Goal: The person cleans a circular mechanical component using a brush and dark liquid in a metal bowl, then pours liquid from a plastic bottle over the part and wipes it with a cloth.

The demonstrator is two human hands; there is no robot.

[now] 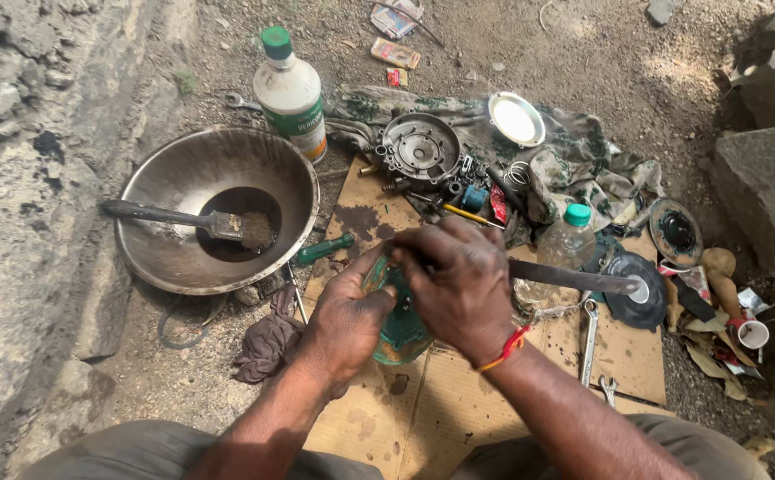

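Note:
My left hand (347,316) grips a round green metal part (401,333) from its left side, held over the cardboard sheet (459,404). My right hand (459,284) lies over the top of that part and is closed around a long dark flat tool (574,278), whose far end sticks out to the right. The tool's working end is hidden under my fingers. A red thread band circles my right wrist.
A metal basin (152,182) with dark liquid and a brush (187,220) sits at left. A white bottle with a green cap (291,93), an engine cover (420,147), a shiny dish (516,118), a clear plastic bottle (570,240), spanners (590,338), a rag (267,342) and stone blocks (765,178) surround me.

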